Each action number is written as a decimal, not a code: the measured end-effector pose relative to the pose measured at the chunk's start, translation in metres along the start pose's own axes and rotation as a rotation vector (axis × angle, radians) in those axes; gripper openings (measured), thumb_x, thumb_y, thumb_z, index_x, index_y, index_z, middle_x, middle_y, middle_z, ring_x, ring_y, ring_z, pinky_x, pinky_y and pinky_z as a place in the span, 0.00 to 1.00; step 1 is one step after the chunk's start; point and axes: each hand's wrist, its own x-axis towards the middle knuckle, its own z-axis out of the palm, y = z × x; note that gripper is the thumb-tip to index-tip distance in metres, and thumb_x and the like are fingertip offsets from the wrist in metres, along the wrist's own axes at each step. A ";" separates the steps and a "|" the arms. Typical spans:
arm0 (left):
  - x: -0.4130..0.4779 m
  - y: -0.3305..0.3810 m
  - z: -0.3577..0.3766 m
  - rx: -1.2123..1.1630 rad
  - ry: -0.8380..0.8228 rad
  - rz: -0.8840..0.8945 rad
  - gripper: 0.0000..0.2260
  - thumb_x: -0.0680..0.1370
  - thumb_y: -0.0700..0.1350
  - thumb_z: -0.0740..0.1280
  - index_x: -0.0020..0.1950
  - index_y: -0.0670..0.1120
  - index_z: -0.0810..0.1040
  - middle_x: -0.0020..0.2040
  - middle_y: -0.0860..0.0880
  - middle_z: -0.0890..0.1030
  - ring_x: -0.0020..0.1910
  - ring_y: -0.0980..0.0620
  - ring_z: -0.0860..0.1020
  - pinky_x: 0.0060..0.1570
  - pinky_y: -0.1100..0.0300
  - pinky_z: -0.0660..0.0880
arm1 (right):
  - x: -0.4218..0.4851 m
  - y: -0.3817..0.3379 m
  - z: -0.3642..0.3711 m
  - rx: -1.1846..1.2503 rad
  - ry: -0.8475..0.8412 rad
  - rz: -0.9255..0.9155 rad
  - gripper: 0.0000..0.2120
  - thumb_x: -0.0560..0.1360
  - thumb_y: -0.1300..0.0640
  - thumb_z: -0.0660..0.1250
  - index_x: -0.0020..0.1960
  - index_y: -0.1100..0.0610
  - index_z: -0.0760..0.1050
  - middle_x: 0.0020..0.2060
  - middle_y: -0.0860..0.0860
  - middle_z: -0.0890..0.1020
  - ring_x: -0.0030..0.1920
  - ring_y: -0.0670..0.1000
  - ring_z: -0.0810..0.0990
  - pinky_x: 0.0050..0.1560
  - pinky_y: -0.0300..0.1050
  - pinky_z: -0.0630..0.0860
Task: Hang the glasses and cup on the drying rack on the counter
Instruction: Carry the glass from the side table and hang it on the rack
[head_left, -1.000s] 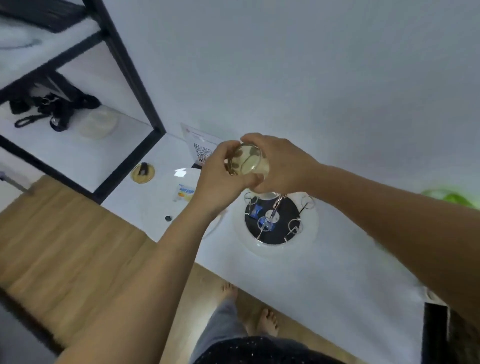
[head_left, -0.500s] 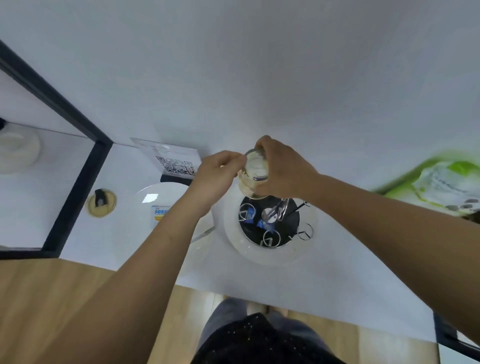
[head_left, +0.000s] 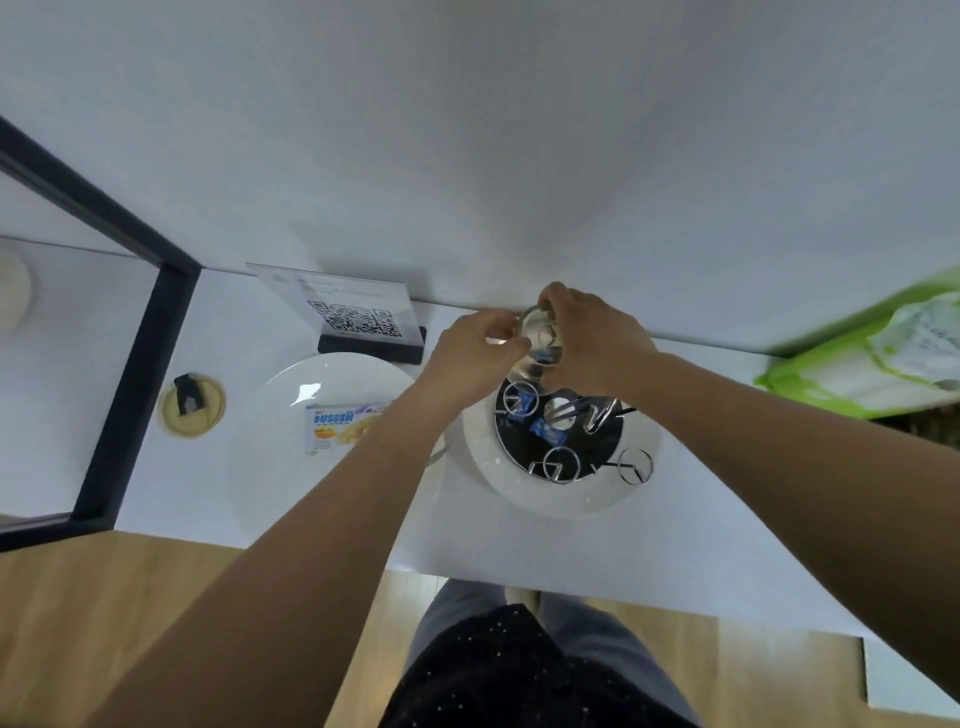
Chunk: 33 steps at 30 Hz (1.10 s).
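A clear glass (head_left: 540, 340) is held upside down between both hands, right over the far side of the drying rack (head_left: 558, 436). The rack has a round white base with a black centre and several chrome wire arms ending in ring loops. My left hand (head_left: 475, 353) pinches the glass from the left. My right hand (head_left: 592, 340) wraps around it from the right and hides most of its wall. Whether the glass sits on an arm is hidden by the hands.
The rack stands on a white counter (head_left: 519, 545) against a white wall. A white plate (head_left: 291, 441) with a snack packet lies to its left, a QR-code sign (head_left: 358, 317) behind that. A black-framed shelf (head_left: 135, 364) is far left, a green bag (head_left: 872, 358) far right.
The view has swung to look straight down. Both hands have lowered the glass and turned it mouth-down closer to the rack's far arms.
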 end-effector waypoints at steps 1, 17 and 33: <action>0.000 0.000 0.000 0.003 -0.021 -0.005 0.14 0.74 0.47 0.69 0.60 0.49 0.81 0.56 0.52 0.83 0.56 0.50 0.81 0.60 0.52 0.75 | 0.001 0.001 0.001 -0.010 0.000 0.005 0.34 0.62 0.52 0.77 0.62 0.52 0.64 0.52 0.50 0.76 0.49 0.53 0.75 0.46 0.52 0.78; -0.008 -0.011 0.016 0.277 -0.174 0.142 0.33 0.70 0.35 0.66 0.73 0.54 0.67 0.59 0.47 0.81 0.53 0.44 0.79 0.52 0.55 0.75 | -0.003 0.005 -0.002 -0.274 -0.001 0.075 0.30 0.66 0.47 0.75 0.64 0.53 0.68 0.55 0.52 0.74 0.61 0.55 0.69 0.43 0.47 0.69; -0.021 -0.024 0.022 0.231 -0.053 0.127 0.32 0.72 0.36 0.71 0.74 0.45 0.62 0.69 0.45 0.71 0.55 0.44 0.79 0.53 0.55 0.72 | -0.036 -0.005 -0.010 -0.137 0.077 0.017 0.34 0.71 0.39 0.70 0.70 0.52 0.66 0.62 0.54 0.75 0.62 0.57 0.71 0.57 0.53 0.69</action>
